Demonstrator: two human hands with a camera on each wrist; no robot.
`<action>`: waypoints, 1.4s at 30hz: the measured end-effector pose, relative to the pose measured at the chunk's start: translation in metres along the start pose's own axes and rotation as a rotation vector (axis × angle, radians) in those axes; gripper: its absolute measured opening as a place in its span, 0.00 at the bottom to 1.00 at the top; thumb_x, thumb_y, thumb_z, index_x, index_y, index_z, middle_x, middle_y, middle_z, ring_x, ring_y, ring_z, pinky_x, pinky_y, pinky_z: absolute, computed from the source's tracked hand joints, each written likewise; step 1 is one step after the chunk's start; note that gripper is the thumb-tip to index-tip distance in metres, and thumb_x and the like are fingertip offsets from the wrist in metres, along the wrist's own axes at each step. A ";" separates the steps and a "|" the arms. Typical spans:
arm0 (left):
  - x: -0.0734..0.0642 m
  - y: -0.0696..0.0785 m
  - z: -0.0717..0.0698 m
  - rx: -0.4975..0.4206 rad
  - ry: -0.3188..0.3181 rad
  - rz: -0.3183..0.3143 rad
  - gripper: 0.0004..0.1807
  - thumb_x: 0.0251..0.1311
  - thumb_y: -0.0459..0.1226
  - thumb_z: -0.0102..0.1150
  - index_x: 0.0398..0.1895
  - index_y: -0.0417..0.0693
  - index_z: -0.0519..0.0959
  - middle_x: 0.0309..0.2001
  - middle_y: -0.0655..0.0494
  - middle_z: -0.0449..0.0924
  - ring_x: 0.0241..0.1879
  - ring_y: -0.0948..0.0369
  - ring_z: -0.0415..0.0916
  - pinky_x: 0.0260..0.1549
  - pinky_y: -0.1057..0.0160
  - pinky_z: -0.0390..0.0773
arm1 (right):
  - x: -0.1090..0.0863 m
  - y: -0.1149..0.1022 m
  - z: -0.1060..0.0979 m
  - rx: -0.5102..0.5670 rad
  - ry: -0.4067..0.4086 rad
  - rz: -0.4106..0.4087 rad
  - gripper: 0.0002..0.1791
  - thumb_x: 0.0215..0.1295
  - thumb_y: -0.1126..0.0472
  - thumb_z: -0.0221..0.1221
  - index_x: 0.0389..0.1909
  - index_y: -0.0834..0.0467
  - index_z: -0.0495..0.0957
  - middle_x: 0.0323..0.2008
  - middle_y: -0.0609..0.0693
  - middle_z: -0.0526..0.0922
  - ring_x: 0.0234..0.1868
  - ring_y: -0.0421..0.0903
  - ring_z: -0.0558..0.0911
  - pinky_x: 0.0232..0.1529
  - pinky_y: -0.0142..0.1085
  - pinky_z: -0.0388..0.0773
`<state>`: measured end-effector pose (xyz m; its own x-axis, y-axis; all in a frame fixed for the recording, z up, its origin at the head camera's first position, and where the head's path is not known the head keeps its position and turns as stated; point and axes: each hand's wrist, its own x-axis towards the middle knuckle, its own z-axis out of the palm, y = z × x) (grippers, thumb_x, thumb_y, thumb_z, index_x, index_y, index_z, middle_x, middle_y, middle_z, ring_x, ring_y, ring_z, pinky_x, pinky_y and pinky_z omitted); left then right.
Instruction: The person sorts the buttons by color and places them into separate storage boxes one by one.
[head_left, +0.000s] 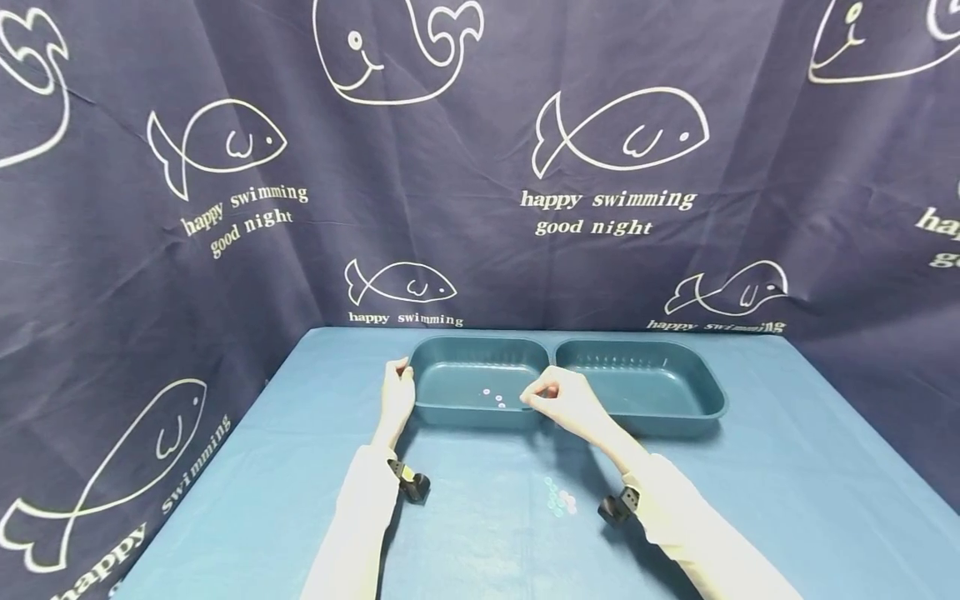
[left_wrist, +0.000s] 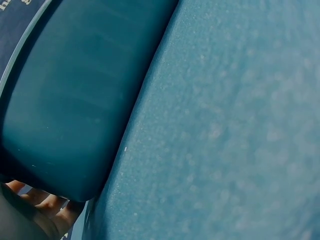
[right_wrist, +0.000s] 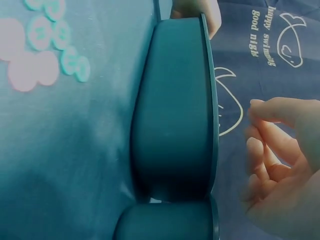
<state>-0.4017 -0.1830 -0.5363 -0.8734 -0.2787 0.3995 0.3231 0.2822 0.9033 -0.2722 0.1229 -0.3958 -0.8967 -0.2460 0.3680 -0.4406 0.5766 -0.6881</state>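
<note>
Nearest, on the blue bench [head_left: 480, 550], a small cluster of pale green and pink buttons [right_wrist: 41, 33] lies between my forearms. Beyond it, my left hand [head_left: 398, 393] grips the left end of the left tray [head_left: 465, 417], fingers clamped round its rim. My right hand [head_left: 572, 400] hangs over that tray's near right corner, fingers curled, thumb and forefinger tips close together; whether they pinch anything I cannot tell. Three tiny pale buttons [head_left: 498, 398] lie inside the left tray. The right tray [head_left: 671, 423] stands just beside it, and a dark fish-printed curtain [head_left: 480, 183] hangs at the far side
</note>
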 end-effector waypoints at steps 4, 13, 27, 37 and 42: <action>0.000 0.005 -0.002 -0.010 -0.001 -0.003 0.15 0.68 0.41 0.45 0.52 0.44 0.69 0.51 0.45 0.76 0.51 0.55 0.73 0.53 0.58 0.69 | -0.009 0.002 -0.001 0.014 -0.007 -0.031 0.04 0.50 0.64 0.66 0.28 0.53 0.86 0.24 0.43 0.79 0.23 0.33 0.69 0.26 0.27 0.68; -0.015 0.059 -0.007 0.048 0.016 -0.091 0.14 0.67 0.35 0.44 0.52 0.38 0.68 0.53 0.38 0.73 0.56 0.47 0.70 0.59 0.51 0.65 | -0.027 0.008 -0.001 0.012 -0.022 -0.065 0.05 0.49 0.62 0.67 0.29 0.55 0.86 0.24 0.43 0.80 0.23 0.32 0.68 0.26 0.26 0.66; -0.032 0.104 -0.013 0.103 -0.007 -0.168 0.15 0.67 0.30 0.40 0.54 0.32 0.65 0.55 0.32 0.70 0.58 0.42 0.66 0.60 0.47 0.63 | -0.043 0.018 -0.003 -0.008 -0.019 -0.051 0.05 0.48 0.61 0.68 0.28 0.55 0.86 0.23 0.40 0.79 0.23 0.31 0.68 0.25 0.26 0.66; -0.033 0.105 -0.011 0.107 -0.021 -0.177 0.15 0.67 0.31 0.39 0.54 0.32 0.65 0.55 0.33 0.70 0.58 0.42 0.67 0.59 0.47 0.63 | -0.054 0.025 -0.007 -0.011 -0.026 -0.038 0.03 0.49 0.60 0.68 0.27 0.53 0.85 0.22 0.41 0.78 0.22 0.31 0.67 0.24 0.27 0.65; -0.034 0.105 -0.010 0.100 -0.021 -0.170 0.15 0.68 0.30 0.39 0.54 0.32 0.64 0.55 0.32 0.70 0.57 0.42 0.67 0.59 0.47 0.63 | -0.059 0.032 -0.007 -0.011 -0.046 -0.029 0.04 0.49 0.60 0.68 0.28 0.53 0.85 0.22 0.42 0.79 0.21 0.32 0.68 0.23 0.26 0.65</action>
<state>-0.3345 -0.1529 -0.4535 -0.9199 -0.3113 0.2385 0.1337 0.3228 0.9370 -0.2328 0.1615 -0.4350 -0.8848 -0.2980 0.3582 -0.4659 0.5774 -0.6705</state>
